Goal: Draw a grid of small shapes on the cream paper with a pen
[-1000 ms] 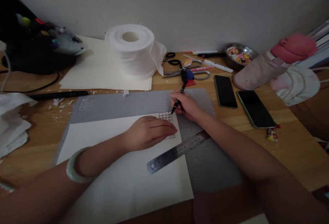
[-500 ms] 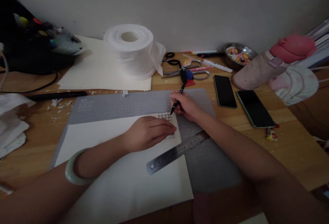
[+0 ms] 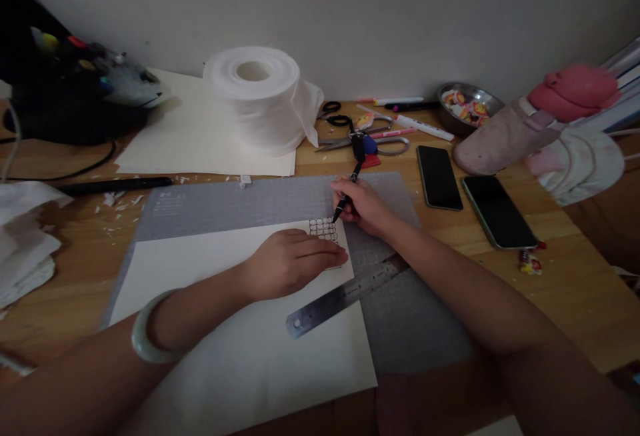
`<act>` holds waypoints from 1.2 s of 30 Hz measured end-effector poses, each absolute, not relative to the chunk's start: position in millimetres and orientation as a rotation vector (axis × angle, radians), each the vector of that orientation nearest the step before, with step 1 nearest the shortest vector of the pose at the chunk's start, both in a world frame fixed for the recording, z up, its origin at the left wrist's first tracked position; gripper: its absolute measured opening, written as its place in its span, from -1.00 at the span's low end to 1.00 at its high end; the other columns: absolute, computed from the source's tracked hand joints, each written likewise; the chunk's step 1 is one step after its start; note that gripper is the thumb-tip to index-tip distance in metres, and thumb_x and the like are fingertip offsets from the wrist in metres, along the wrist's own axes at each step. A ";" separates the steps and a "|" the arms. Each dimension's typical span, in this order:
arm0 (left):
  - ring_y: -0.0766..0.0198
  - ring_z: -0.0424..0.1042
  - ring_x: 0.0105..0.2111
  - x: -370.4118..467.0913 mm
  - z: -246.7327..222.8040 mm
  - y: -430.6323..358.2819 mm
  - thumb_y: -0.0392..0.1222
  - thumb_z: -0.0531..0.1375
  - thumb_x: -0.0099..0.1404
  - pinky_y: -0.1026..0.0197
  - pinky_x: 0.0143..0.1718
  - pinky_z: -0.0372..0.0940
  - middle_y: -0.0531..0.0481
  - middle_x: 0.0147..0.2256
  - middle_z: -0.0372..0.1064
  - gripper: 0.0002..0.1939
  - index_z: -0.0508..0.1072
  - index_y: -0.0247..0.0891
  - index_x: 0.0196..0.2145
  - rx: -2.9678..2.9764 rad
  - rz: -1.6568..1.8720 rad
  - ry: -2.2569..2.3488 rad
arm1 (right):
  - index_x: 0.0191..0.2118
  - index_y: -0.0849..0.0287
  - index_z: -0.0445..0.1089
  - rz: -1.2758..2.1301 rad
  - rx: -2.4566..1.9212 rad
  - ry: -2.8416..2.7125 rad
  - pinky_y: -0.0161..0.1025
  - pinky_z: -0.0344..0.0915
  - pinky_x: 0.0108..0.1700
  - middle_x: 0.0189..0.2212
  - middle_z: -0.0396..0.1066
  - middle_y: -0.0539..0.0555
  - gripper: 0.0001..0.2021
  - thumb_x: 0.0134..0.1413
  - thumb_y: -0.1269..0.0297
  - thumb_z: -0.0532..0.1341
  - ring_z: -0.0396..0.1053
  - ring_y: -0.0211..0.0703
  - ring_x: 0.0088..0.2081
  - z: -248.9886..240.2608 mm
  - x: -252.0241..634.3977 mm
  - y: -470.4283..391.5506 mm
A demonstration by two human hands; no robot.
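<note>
My right hand (image 3: 361,204) is closed around a black pen (image 3: 343,203), its tip at the upper right corner of a small inked grid (image 3: 323,228). The grid is drawn near the right edge of a large white sheet (image 3: 240,349). Flat on that sheet, just below the grid, lies my left hand (image 3: 295,261), fingers together and stretched out, partly covering the drawing. It holds nothing that shows. A metal ruler (image 3: 325,308) slants across the sheet's edge onto the grey cutting mat (image 3: 240,199).
Behind the mat stand a white tissue roll (image 3: 253,103) on spare paper (image 3: 165,143), scissors (image 3: 393,146), markers (image 3: 424,127) and a metal bowl (image 3: 467,126) of sweets. To the right are two phones (image 3: 440,179) and a pink bottle (image 3: 505,133). Paper scraps lie left.
My left hand's fingertips have shifted slightly right over the grid's lower part. The pen tip has barely moved in my right hand, and the whole view has drifted a little.
</note>
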State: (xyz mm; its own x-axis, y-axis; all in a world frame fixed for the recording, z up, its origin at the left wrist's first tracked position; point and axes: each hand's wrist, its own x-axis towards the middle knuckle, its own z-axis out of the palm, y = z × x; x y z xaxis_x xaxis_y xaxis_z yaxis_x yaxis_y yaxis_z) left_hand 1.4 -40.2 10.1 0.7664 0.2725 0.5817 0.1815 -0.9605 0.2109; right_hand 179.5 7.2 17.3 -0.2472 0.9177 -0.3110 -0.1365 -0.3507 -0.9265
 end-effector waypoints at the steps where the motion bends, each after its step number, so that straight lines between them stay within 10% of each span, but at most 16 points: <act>1: 0.33 0.49 -0.32 1.5 9.8 -40.4 -0.38 0.00 0.36 0.28 -0.34 0.34 0.02 -0.22 0.51 -0.78 0.38 -0.25 -0.13 2.813 0.952 0.382 | -0.67 0.17 0.15 1.706 -1.197 -1.047 -0.45 -0.16 -0.74 -0.80 0.06 -0.15 -0.70 0.03 0.32 0.13 -0.04 -0.45 -0.76 17.5 179.3 7.2; 36: 0.24 0.27 -0.28 3.2 16.7 -39.9 -0.48 0.01 0.22 0.14 -0.23 0.12 0.00 -0.36 0.39 -0.63 0.48 -0.17 -0.16 2.749 0.944 0.519 | -0.58 0.15 0.12 1.277 -1.167 -1.913 -0.33 0.02 -0.45 -0.62 0.06 -0.13 -0.83 -0.03 0.36 0.08 0.03 -0.33 -0.52 17.8 178.8 -4.5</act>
State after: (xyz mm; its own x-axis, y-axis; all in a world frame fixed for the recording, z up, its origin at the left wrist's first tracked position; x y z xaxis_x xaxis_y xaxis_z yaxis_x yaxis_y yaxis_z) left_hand 3.2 -39.9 16.7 0.7363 0.3842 0.5570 0.2643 -0.9211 0.2860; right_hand 178.8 -4.5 17.8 -0.4682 0.8834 -0.0182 0.3553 0.1694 -0.9193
